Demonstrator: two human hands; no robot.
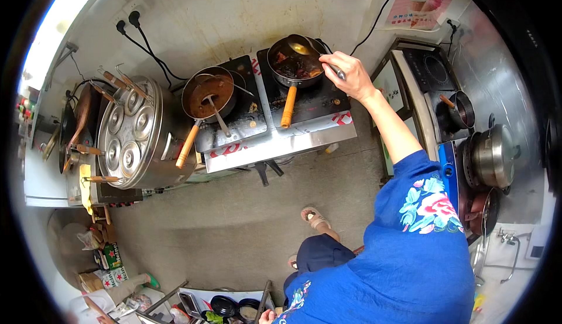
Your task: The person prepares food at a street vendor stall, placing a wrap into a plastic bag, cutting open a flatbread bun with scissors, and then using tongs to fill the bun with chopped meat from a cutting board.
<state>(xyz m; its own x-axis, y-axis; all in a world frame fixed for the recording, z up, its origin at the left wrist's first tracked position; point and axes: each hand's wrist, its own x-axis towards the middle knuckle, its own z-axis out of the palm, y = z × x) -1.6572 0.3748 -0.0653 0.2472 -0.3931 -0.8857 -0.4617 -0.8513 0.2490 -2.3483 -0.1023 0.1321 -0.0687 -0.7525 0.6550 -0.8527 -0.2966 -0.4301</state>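
Note:
My right hand (pixel 349 74) is closed around the handle of a metal ladle (pixel 300 46), whose bowl holds yellowish liquid over a saucepan of dark broth (pixel 295 62). That pan's wooden handle (pixel 288 107) points towards me on the right black cooktop. On the left cooktop stands a saucepan of brown sauce (pixel 206 96) with a metal utensil (pixel 217 115) leaning in it. My left hand (pixel 267 316) is low at the bottom edge, beside the rail of a cart; it is partly hidden, and its grip cannot be made out.
A large steel cooker with several round lids (pixel 140 122) stands left of the cooktops. At right a counter bears a small pan (pixel 462 109) and a steel pot (pixel 494 155). Black bowls (pixel 224 305) lie at the bottom. Another person's leg (pixel 131 286) shows at lower left.

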